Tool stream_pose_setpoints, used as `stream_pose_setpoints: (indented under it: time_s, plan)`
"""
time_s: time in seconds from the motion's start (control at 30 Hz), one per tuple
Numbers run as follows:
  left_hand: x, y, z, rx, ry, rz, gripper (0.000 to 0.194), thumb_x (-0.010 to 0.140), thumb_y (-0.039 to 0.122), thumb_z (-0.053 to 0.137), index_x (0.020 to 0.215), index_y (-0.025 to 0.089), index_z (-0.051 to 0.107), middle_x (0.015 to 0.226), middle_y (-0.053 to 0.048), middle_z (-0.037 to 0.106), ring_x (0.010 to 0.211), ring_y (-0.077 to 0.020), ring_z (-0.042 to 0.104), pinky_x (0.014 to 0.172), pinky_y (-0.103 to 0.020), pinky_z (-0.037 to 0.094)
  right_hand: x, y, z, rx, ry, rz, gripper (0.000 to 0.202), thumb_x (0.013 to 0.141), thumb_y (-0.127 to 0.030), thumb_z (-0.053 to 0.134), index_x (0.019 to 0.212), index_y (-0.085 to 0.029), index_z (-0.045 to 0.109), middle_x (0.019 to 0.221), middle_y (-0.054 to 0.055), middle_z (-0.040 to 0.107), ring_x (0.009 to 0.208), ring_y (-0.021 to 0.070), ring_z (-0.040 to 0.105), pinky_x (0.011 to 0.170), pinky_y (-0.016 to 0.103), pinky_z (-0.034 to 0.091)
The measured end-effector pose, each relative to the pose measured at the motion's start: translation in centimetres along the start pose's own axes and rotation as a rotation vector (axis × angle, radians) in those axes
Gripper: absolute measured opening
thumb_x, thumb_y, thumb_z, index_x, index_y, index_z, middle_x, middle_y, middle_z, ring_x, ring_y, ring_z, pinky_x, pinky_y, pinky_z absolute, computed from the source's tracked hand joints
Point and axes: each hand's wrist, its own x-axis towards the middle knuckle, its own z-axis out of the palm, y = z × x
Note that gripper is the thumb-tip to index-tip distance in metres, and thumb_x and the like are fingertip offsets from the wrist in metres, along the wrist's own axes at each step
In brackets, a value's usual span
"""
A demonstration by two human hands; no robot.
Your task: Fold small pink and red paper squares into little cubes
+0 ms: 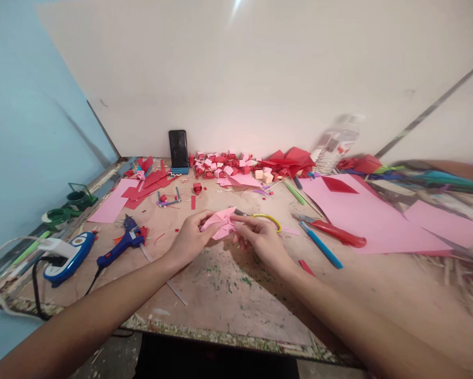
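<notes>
A small piece of folded pink paper [221,222] is held between my two hands, above the middle of the table. My left hand [192,234] pinches its left side, with the thumb on top. The fingers of my right hand [260,237] are bent together at its right edge; what the fingertips grip there is partly hidden. Scissors [268,217] with a yellow handle lie just behind my right hand, partly covered by it. A small red paper cube [197,188] sits farther back, beyond my hands.
A blue glue gun [121,242] and a power strip [71,258] with cords lie left. On the right are a red utility knife [339,233], a blue pen [321,245] and pink sheets [378,221]. Behind stand a phone [178,149], many paper cubes [228,166] and a bottle [336,142].
</notes>
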Motion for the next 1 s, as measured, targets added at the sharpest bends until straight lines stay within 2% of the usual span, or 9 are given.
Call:
stream_pose_setpoints:
  time_s: [0.17, 0.37, 0.57, 0.7, 1.0]
  plan:
    - [0.0, 0.3, -0.1, 0.029, 0.003, 0.055, 0.022, 0.09, 0.032, 0.065, 0.103, 0.016, 0.074, 0.102, -0.007, 0.076, 0.093, -0.0224, 0.069, 0.082, -0.028, 0.052, 0.2, 0.3, -0.1, 0.104, 0.008, 0.019, 0.039, 0.078, -0.037, 0.077, 0.107, -0.012, 0.071, 0.065, 0.0, 0.067, 0.051, 0.0128, 0.053, 0.052, 0.028, 0.043]
    - [-0.2, 0.4, 0.2, -0.033, -0.023, 0.045, 0.024, 0.09, 0.033, 0.065, 0.104, 0.016, 0.074, 0.106, -0.007, 0.076, 0.096, -0.0239, 0.069, 0.084, -0.03, 0.054, 0.4, 0.5, -0.2, 0.124, 0.019, 0.002, 0.03, 0.076, -0.037, 0.079, 0.094, -0.015, 0.07, 0.065, 0.0, 0.067, 0.048, 0.0118, 0.052, 0.049, 0.027, 0.04]
    - [-0.4, 0.7, 0.2, 0.093, -0.048, 0.108, 0.023, 0.091, 0.03, 0.064, 0.107, 0.016, 0.074, 0.107, -0.007, 0.076, 0.1, -0.0228, 0.069, 0.087, -0.028, 0.052, 0.4, 0.5, -0.2, -0.023, 0.072, -0.045, 0.022, 0.078, -0.036, 0.075, 0.083, -0.015, 0.073, 0.061, 0.0, 0.065, 0.047, 0.0116, 0.049, 0.048, 0.027, 0.037]
    - [-0.5, 0.5, 0.2, 0.13, -0.073, 0.108, 0.024, 0.091, 0.026, 0.064, 0.11, 0.017, 0.073, 0.107, -0.005, 0.076, 0.097, -0.0211, 0.07, 0.085, -0.026, 0.051, 0.5, 0.8, -0.3, -0.106, 0.092, -0.061, 0.021, 0.079, -0.036, 0.074, 0.082, -0.015, 0.075, 0.059, -0.001, 0.063, 0.047, 0.0116, 0.048, 0.047, 0.027, 0.036]
    - [-0.6, 0.6, 0.3, 0.169, -0.075, 0.12, 0.023, 0.091, 0.026, 0.063, 0.108, 0.016, 0.073, 0.108, -0.005, 0.076, 0.096, -0.0202, 0.068, 0.084, -0.026, 0.05, 0.4, 1.0, -0.4, -0.18, 0.106, -0.069, 0.01, 0.078, -0.027, 0.064, 0.076, -0.018, 0.067, 0.057, -0.002, 0.061, 0.047, 0.0123, 0.049, 0.048, 0.026, 0.037]
